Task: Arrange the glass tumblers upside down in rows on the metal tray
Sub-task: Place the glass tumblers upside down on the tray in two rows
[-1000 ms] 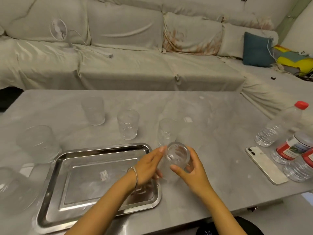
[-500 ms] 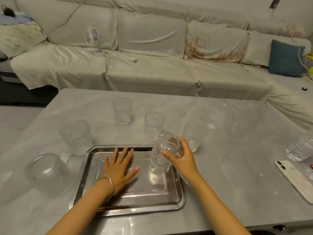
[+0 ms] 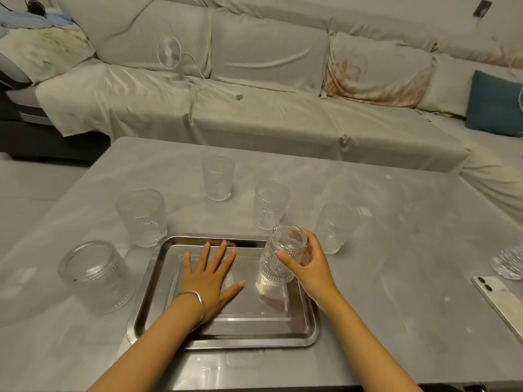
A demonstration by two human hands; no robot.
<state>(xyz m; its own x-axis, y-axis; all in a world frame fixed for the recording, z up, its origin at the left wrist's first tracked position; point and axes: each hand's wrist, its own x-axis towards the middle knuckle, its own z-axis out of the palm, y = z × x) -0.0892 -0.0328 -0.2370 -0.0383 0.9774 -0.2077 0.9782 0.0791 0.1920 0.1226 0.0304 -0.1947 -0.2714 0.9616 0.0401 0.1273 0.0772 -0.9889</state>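
Note:
A metal tray [image 3: 158, 281] lies near the table's front edge. One ribbed glass tumbler [image 3: 278, 264] stands upside down on the tray's right side. My right hand [image 3: 308, 267] wraps its upper part, thumb in front and fingers behind. My left hand [image 3: 210, 278] lies flat on the tray's middle, fingers spread, holding nothing. Three upright tumblers stand behind the tray: a far one [image 3: 218, 178], a middle one [image 3: 271, 205] and a right one [image 3: 335, 227]. Two wider glasses sit left of the tray, one upright [image 3: 141, 216], one upside down [image 3: 96, 275].
The grey table [image 3: 396, 250] carries a white phone [image 3: 501, 301] and a plastic bottle [image 3: 509, 264] at its right edge. Behind the table runs a covered sofa [image 3: 254, 114] with a small fan [image 3: 169, 55] and a blue cushion [image 3: 493, 103].
The tumbler went from both hands at the tray's right edge onto the tray, upside down. My left hand let go and flattened on the tray. The view swung left.

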